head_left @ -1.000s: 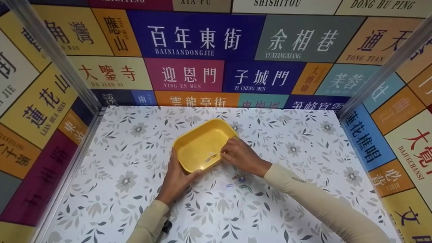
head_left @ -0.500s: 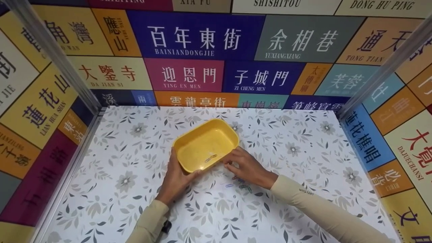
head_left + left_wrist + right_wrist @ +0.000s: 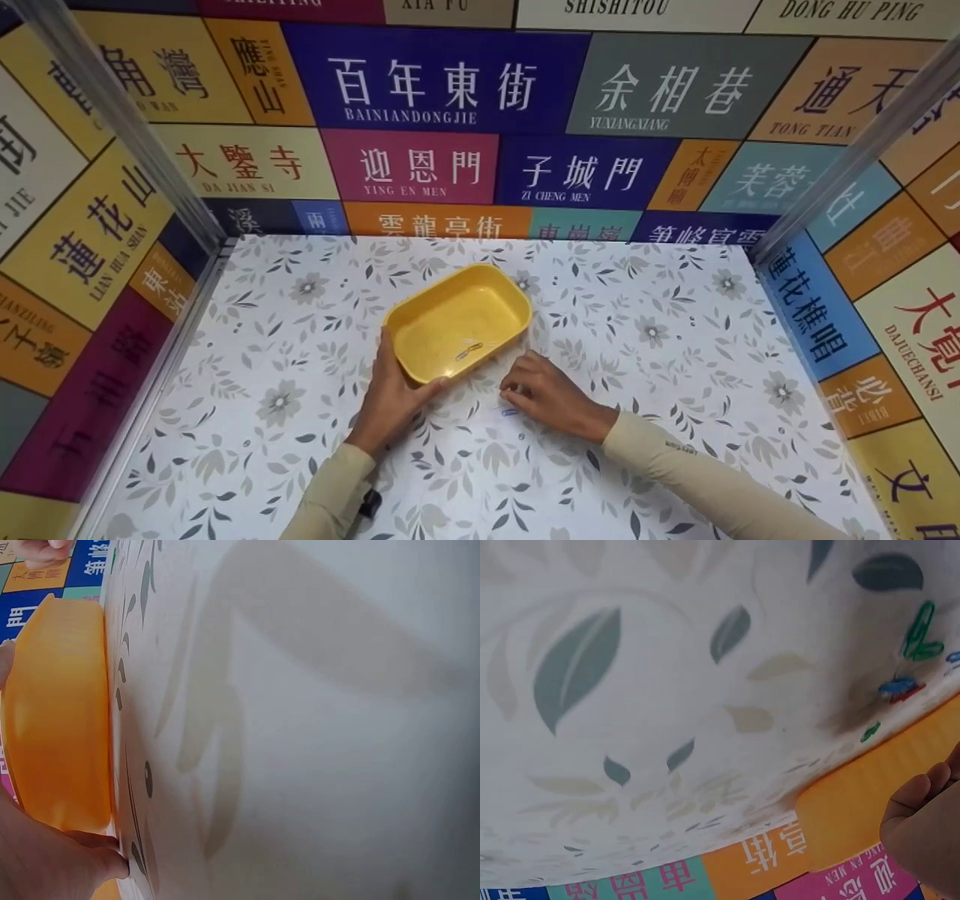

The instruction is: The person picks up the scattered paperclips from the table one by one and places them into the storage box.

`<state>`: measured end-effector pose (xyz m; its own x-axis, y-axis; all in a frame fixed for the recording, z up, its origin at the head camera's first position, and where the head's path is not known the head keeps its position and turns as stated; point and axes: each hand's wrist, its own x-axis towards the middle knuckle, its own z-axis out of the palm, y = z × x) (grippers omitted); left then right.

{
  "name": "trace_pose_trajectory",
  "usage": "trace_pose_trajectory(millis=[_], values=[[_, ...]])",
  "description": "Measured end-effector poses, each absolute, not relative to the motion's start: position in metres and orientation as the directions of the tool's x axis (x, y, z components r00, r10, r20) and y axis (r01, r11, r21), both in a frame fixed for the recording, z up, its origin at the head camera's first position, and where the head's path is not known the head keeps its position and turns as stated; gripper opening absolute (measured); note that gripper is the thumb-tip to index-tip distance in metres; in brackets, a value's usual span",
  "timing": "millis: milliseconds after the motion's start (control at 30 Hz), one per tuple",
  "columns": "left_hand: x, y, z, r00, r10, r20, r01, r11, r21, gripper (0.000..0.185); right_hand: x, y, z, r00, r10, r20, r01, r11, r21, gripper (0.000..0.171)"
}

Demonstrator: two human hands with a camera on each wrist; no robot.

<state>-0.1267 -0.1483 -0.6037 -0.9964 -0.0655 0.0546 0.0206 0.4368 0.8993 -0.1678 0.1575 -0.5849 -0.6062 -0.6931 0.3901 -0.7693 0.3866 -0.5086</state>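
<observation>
My left hand (image 3: 394, 397) holds the near left corner of a yellow plastic tray (image 3: 457, 319), thumb along the front wall and fingers on the left side. A few small paper clips (image 3: 469, 350) lie inside, near its front wall. To the right of the tray, my right hand (image 3: 547, 394) is just above the table with loosely bent fingers; nothing shows between them. Below it is a blue paper clip (image 3: 511, 412). From the right wrist, green paper clips (image 3: 919, 637) and a blue paper clip (image 3: 898, 686) over a red one are visible on the cloth, apart from the fingers.
A white leaf-and-flower patterned cloth (image 3: 645, 480) covers the table. Colourful sign-printed panels (image 3: 435, 82) stand along the back and both sides, with metal posts (image 3: 847, 135) at the corners.
My right hand has come away from the tray's front right rim, back toward me and down over the loose paper clips, hiding most of them. The left hand and tray have stayed put.
</observation>
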Motion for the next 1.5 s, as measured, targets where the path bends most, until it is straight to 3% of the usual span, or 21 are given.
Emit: trace_pose_trajectory(millis=[500, 1100, 1333, 1500], values=[[-0.127, -0.148, -0.603, -0.997, -0.077, 0.022, -0.016, 0.462, 0.887, 0.141, -0.156, 0.165, -0.606, -0.614, -0.695, 0.376, -0.764, 0.401, -0.506, 0.004], [-0.127, -0.148, -0.602, -0.997, -0.069, 0.020, -0.012, 0.439, 0.898, 0.141, -0.158, 0.163, -0.606, -0.645, -0.707, 0.291, -0.720, 0.434, -0.541, 0.006], [-0.127, -0.148, -0.602, -0.997, -0.068, 0.028, -0.005, 0.443, 0.897, 0.140, -0.160, 0.160, -0.602, -0.691, -0.693, 0.205, -0.655, 0.481, -0.583, 0.006], [-0.127, -0.148, -0.602, -0.997, -0.067, 0.027, -0.006, 0.441, 0.898, 0.141, -0.162, 0.157, -0.603, -0.673, -0.704, 0.228, -0.681, 0.469, -0.563, 0.006]])
